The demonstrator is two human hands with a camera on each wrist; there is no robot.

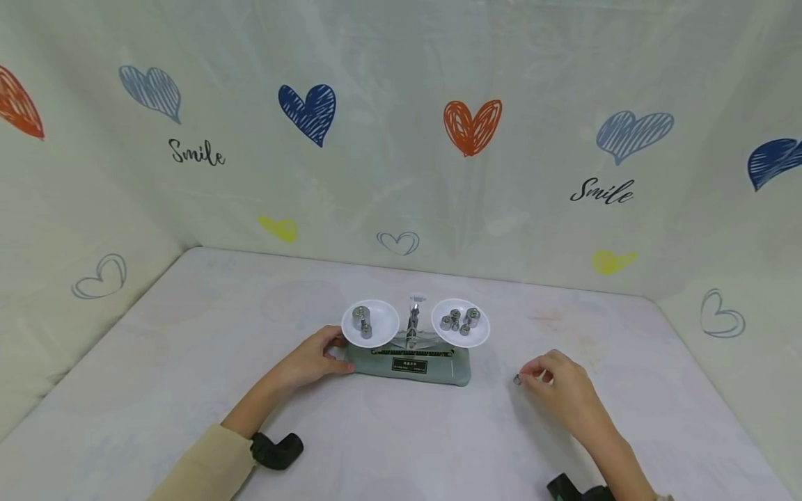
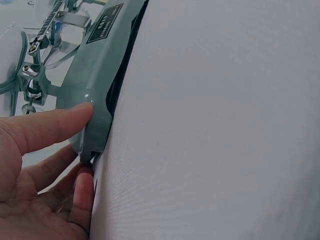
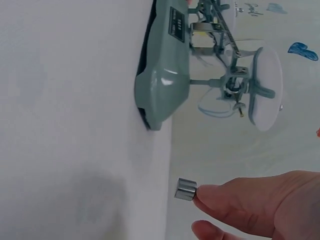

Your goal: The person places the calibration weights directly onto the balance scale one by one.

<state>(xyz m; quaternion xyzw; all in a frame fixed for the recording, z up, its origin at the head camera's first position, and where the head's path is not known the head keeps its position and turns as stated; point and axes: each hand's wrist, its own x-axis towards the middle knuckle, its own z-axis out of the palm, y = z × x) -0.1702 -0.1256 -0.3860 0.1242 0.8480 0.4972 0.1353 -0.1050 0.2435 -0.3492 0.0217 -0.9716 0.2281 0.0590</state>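
Observation:
A green-grey balance scale (image 1: pixel 407 376) stands on the table, with a white pan on each side. My left hand (image 1: pixel 313 358) grips the left end of its base; the thumb lies on the front and the other fingers go round the end in the left wrist view. Off to the right of the scale, my right hand (image 1: pixel 560 390) pinches a small cylindrical metal weight (image 3: pixel 186 189) between thumb and fingertips, low above the table. Several metal weights (image 1: pixel 454 314) sit in the right pan (image 1: pixel 441 308), and others (image 1: pixel 360 314) in the left pan (image 1: pixel 385 327).
The table (image 1: pixel 401 438) has a pale cloth over it. Behind and at both sides hangs a light curtain (image 1: pixel 388 174) printed with hearts and the word Smile. Black straps with small devices (image 1: pixel 276 451) are on the wrists.

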